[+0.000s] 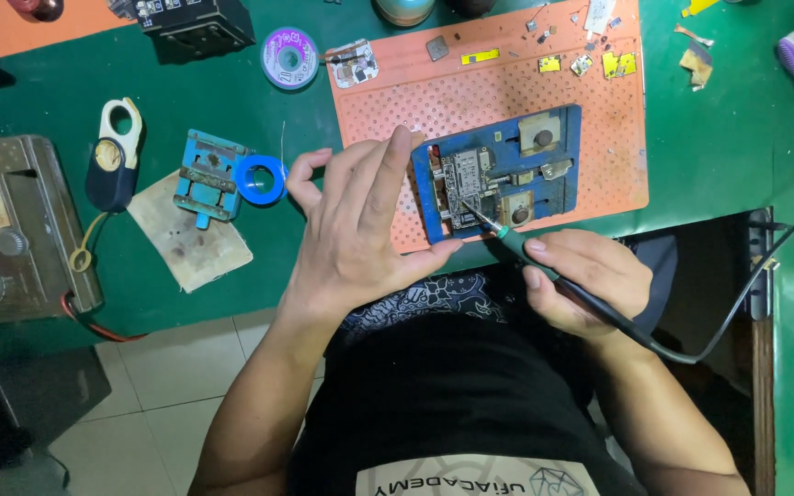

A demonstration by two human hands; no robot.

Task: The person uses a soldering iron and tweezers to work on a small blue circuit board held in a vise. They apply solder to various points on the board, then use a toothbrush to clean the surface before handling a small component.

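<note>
- The green work mat (232,303) covers the bench, with pale floor tiles showing below its near edge; on its left stands a grey metal-cased unit with a knob (11,230).
- An orange perforated silicone mat (507,92) lies on the green one and carries small yellow and silver parts near its far edge.
- The blue rectangular clamping fixture (544,174) sits on the orange mat, just ahead of both hands; it looks stiff and steady, and is probably best taken by its outer edges.
- The left hand (360,239) is spread, fingers loosely fanned and gripping nothing; its thumb rests against the fixture's near-left corner.
- The right hand (590,276) is closed in a pen grip round the black-handled soldering iron with a green collar (516,241), whose cable trails off to the right.
- The bare circuit board (463,188) is held in the left half of the fixture, with the iron's tip touching its lower right area. It is likely light, thin, rigid and fragile; I judge it safest held by its edges, off the components.
- To the left lie a smaller blue holder (206,179) on a stained pale pad, a blue tape roll (259,179) and a purple spool (289,57).
</note>
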